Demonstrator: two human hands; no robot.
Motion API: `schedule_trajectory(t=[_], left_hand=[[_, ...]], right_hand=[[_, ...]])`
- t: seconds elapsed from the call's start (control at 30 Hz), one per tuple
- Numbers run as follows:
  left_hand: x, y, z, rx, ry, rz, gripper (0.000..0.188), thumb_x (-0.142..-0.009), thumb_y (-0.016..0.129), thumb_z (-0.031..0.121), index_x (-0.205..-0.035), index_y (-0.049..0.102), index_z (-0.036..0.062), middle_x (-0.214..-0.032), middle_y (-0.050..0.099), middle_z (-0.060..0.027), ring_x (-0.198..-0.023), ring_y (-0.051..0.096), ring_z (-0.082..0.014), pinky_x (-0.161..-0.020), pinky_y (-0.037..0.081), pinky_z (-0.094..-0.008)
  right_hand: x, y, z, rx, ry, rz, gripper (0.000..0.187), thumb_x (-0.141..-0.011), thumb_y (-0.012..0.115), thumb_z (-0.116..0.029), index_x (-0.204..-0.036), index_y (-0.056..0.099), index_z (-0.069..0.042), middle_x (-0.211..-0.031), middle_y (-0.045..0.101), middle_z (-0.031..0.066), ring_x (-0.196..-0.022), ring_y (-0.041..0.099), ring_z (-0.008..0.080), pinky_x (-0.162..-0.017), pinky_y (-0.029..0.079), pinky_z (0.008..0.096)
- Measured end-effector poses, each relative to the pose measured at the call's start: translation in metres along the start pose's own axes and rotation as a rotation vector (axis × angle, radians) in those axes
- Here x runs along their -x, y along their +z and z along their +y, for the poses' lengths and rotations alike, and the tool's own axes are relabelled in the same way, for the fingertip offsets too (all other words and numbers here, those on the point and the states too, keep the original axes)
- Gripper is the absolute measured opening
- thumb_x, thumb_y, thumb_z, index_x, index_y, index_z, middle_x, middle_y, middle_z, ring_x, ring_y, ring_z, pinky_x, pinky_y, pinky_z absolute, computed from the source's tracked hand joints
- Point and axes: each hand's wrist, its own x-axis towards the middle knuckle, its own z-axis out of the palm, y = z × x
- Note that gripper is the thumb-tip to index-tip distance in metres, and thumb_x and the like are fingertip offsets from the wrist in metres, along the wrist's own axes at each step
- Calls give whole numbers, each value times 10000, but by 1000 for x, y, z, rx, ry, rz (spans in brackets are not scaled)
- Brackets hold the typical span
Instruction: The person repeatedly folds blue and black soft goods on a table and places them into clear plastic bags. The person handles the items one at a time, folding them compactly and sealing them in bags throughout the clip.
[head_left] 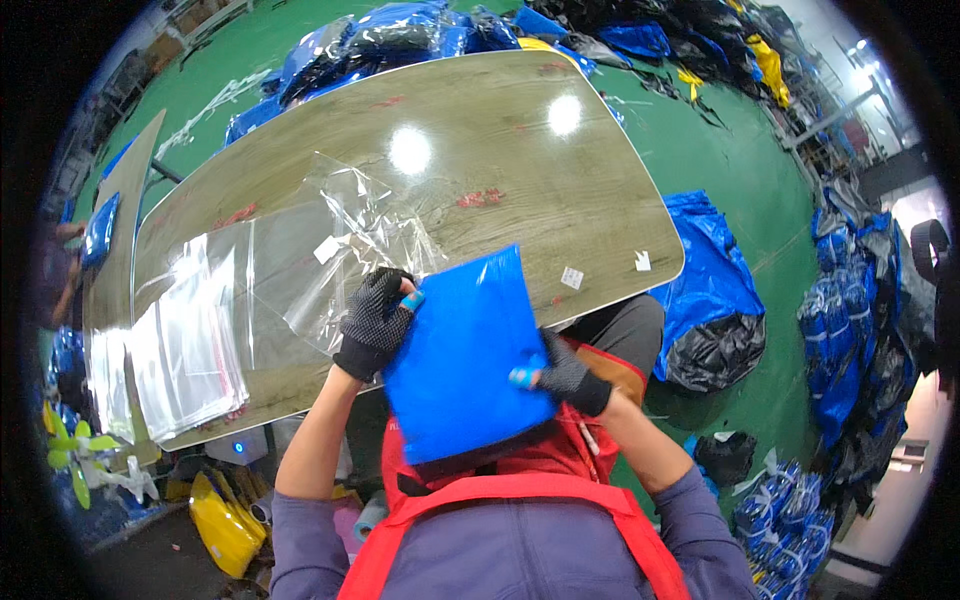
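A flat, folded blue plastic sheet [465, 350] is held over my lap at the table's near edge. My left hand [376, 322], in a black dotted fingerless glove, grips its upper left edge. At its right edge, my right hand [565, 378] has the thumb pressed on the front, with the other fingers hidden behind. Blue wrapping shows on both thumbs. Just beyond my left hand lies a crumpled clear plastic bag [360, 215] on the table. Left of it, a stack of clear flat bags [195, 350] reaches the near edge.
The wood-patterned table [540, 170] carries small white labels [571, 277]. A blue and black bundle [715, 290] rests on the green floor at right. Wrapped blue packs [380, 45] are piled beyond the table. A green-bladed fan [78, 450] stands at lower left. Another person's arm [68, 290] appears at far left.
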Motion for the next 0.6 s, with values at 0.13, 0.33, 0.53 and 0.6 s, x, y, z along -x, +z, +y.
schedule_trajectory(t=[0.13, 0.33, 0.53, 0.6], left_hand=[[13, -13, 1, -180, 14, 66, 153, -837, 624, 181, -834, 595, 31, -855, 625, -139, -820, 605, -296, -766, 461, -383], [3, -7, -1, 156, -138, 109, 129, -836, 636, 138, -875, 613, 17, -916, 652, -124, -874, 614, -249, -806, 461, -332], [5, 15, 22, -70, 134, -12, 108, -792, 644, 142, -838, 600, 55, -897, 637, -137, -852, 589, -327, -787, 456, -396], [17, 13, 31, -90, 142, -98, 121, -790, 655, 147, -842, 593, 58, -917, 635, -134, -843, 587, -326, -778, 457, -396]], right_hand=[[10, 14, 14, -174, -50, -132, 1067, -649, 859, -306, -1471, 234, -34, -1401, 437, 172, -1260, 453, 288, -1035, 403, 416], [30, -14, 7, -167, -7, -71, 995, -692, 829, -296, -1465, 259, -35, -1396, 449, 179, -1261, 457, 276, -1039, 395, 420], [25, 10, 25, -124, -69, -267, 936, -755, 791, -300, -1471, 248, -36, -1399, 455, 151, -1268, 449, 248, -1055, 377, 413], [10, 6, 24, 143, -56, -322, 666, -855, 692, -356, -1360, 422, -17, -1249, 568, 136, -1133, 538, 220, -1010, 425, 399]])
